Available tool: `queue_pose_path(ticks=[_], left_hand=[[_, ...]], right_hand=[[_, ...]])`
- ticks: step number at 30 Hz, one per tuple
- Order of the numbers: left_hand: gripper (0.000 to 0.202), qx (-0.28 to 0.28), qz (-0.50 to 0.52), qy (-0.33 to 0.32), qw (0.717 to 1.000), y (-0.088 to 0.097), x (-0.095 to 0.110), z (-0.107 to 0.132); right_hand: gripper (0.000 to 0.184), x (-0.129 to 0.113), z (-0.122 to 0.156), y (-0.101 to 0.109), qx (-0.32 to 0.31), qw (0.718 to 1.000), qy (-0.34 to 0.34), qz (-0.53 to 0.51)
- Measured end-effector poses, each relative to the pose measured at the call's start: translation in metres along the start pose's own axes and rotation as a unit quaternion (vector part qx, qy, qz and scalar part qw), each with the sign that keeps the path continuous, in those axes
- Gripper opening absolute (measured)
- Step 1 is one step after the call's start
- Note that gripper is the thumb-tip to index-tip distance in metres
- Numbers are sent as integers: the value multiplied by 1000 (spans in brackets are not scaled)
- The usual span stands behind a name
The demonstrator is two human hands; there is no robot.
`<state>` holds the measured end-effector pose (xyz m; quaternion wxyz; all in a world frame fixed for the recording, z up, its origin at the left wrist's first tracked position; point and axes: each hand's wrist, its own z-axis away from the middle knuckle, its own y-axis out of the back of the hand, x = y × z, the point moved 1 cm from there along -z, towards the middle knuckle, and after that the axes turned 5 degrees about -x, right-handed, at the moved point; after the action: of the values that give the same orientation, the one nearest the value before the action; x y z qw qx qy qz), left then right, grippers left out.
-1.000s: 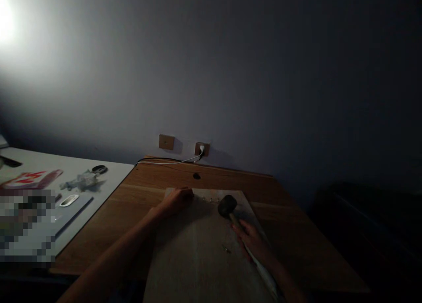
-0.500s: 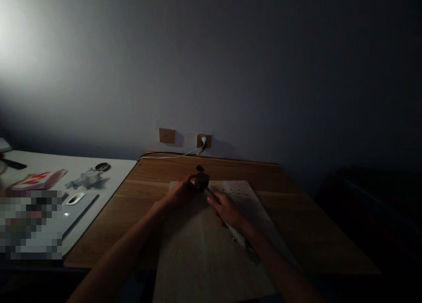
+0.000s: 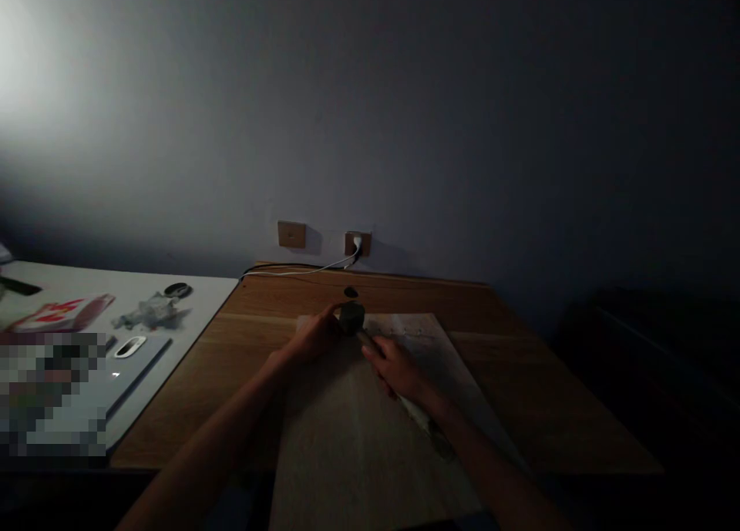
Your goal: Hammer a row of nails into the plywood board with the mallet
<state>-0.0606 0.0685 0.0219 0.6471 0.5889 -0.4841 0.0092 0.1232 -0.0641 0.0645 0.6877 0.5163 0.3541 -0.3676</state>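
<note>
My left hand (image 3: 315,337) closes on the left side of a dark rounded piece (image 3: 351,317), its thumb or forefinger along the upper edge. The fingers of my right hand (image 3: 398,365) wrap round a long pale stick-like thing (image 3: 419,417). Its upper end meets the dark piece, and its lower end runs back under my right forearm. In the dim light I cannot tell whether the two are one thing. Both hands are over a pale wooden board (image 3: 358,454). Small crumbs (image 3: 419,333) lie behind my right hand.
The board lies on a brown wooden table (image 3: 520,392) against the wall. Cables run to a wall socket (image 3: 358,243). On the white table (image 3: 208,294) at left are a red and white packet (image 3: 66,314), crumpled clear plastic (image 3: 151,313) and a dark round item (image 3: 178,290).
The dark piece has turned slightly between my hands. Both hands keep almost the same place and grip. The whole view has shifted a little.
</note>
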Motion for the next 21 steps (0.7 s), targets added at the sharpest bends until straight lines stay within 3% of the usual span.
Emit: queue_pose_path(ticks=[7,9,12,14,17,21], left_hand=[[58,7,-27,-76,997,3,-1,3],[48,34,-77,-126,988,7,10,8],[31,53,-139,-231,962,7,44,22],[26,9,-171,-311,935,-4,76,36],[17,-58,-238,-418,875,-35,120,57],[9,-54,-302,-457,835,-80,149,71]], right_hand=[[25,19,17,16,11,1000,7,-25],[29,29,33,27,16,999,6,-30],[36,49,57,40,23,999,-25,-22],[42,62,68,44,53,998,-30,-10],[45,76,75,45,108,994,4,2],[48,83,73,41,119,993,-2,-6]])
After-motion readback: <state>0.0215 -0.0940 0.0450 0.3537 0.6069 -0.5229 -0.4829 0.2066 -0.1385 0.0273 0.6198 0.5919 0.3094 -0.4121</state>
